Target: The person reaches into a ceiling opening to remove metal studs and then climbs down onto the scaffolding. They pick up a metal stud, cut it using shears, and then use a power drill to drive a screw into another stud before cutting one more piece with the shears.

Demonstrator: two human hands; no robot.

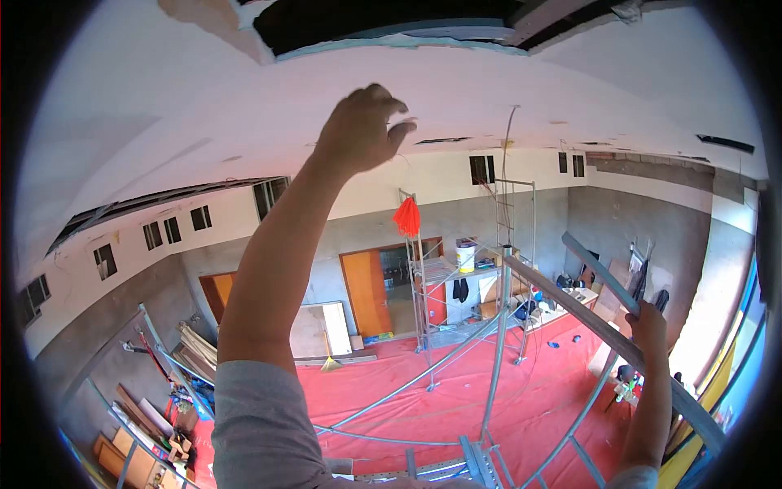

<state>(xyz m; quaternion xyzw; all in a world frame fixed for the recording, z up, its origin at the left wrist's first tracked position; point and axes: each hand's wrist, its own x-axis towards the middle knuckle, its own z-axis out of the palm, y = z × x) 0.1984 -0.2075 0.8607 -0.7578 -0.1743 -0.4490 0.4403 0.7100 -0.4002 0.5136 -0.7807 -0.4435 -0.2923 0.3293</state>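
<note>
My left hand (364, 130) is raised high at the left of centre, close under the white ceiling (456, 90). Its fingers curl a little, with a gap between them and the thumb, and nothing shows in it. Lower right, my right hand (649, 328) is closed around the near end of a grey metal channel (599, 270), which slants up and away to the left. Just beneath that hand runs the scaffold rail (570, 308), a long metal bar sloping down to the right from an upright tube (498, 350).
A ragged opening (383, 20) in the ceiling exposes dark framing overhead. Far below lies a red floor covering (383, 391). Another scaffold (419, 285) stands across the room, bearing a white bucket (465, 257) and an orange cloth (406, 218). Boards and tools (155, 416) crowd the left side.
</note>
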